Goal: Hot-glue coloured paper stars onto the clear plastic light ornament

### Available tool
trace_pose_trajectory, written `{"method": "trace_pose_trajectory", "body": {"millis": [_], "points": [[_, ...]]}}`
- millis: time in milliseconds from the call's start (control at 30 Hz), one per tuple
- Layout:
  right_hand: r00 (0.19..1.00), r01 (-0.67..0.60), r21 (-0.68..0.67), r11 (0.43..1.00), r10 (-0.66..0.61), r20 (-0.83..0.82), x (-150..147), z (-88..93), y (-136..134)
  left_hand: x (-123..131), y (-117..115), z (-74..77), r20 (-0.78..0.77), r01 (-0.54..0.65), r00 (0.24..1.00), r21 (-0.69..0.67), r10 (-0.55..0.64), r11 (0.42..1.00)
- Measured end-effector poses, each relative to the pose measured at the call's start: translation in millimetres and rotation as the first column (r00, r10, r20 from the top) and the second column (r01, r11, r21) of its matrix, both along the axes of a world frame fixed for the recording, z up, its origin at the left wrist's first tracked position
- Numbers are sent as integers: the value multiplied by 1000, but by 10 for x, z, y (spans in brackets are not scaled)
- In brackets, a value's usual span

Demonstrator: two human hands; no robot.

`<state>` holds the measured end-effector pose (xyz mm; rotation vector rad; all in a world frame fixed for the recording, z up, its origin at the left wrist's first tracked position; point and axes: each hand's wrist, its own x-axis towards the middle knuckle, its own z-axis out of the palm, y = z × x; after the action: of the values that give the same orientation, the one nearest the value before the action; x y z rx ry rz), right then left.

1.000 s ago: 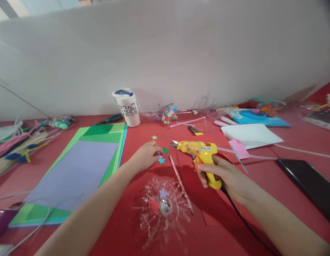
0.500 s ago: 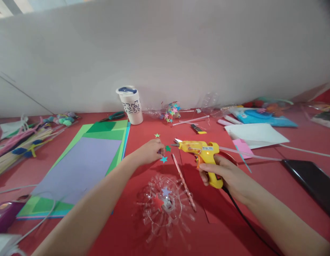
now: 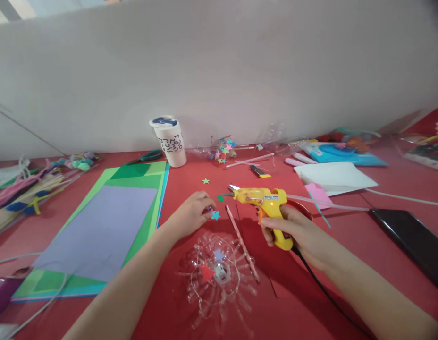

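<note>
My right hand [image 3: 293, 231] is wrapped around the handle of a yellow hot glue gun [image 3: 263, 198], its nozzle pointing left over the red surface. Left of the nozzle, my left hand [image 3: 194, 212] has its fingertips pinched on a small purple piece [image 3: 209, 208], mostly hidden. A blue star [image 3: 215, 215] lies by those fingertips, with a green star [image 3: 221, 198] and a light green star [image 3: 205, 181] farther back. Nearer me sits a clear plastic piece with splayed strips [image 3: 236, 297], bearing a red star [image 3: 206, 272] and a lilac star [image 3: 219, 255].
A pink patterned stick [image 3: 242, 243] lies between my hands. Behind stand a white lidded cup [image 3: 174, 146] and a star-covered ornament [image 3: 225, 150]. A cutter [image 3: 259, 171] lies nearby. Coloured sheets [image 3: 102, 226] are at left, a black phone [image 3: 410, 241] at right.
My left hand has drawn back slightly towards me, its fingertips now beside the blue star. The glue gun stays in my right hand. The whole view has shifted a little.
</note>
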<state>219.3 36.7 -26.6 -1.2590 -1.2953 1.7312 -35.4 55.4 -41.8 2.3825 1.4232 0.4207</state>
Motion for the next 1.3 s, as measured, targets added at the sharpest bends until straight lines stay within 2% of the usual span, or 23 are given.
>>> {"method": "trace_pose_trajectory", "body": {"millis": [200, 400, 567, 933, 1133, 1300], "points": [[1000, -14, 7, 1000, 14, 20, -8, -55, -3, 40, -30, 1, 5, 8, 1000, 0, -8, 1000], [998, -7, 10, 1000, 7, 55, -4, -86, 0, -1, -33, 26, 2, -33, 999, 21, 33, 999], [997, 4, 10, 1000, -5, 72, -15, -71, -11, -55, -29, 52, -10, 28, 1000, -30, -29, 999], [998, 8, 12, 1000, -9, 67, -17, -49, -12, -94, -19, 64, 29, 41, 999, -104, -38, 994], [998, 19, 8, 1000, -19, 60, -24, -35, -10, -77, -15, 64, 147, -22, 988, -163, 46, 986], [999, 38, -6, 999, -38, 33, -50, -3, -24, -49, -6, 164, 277, -137, 942, -200, 190, 970]]}}
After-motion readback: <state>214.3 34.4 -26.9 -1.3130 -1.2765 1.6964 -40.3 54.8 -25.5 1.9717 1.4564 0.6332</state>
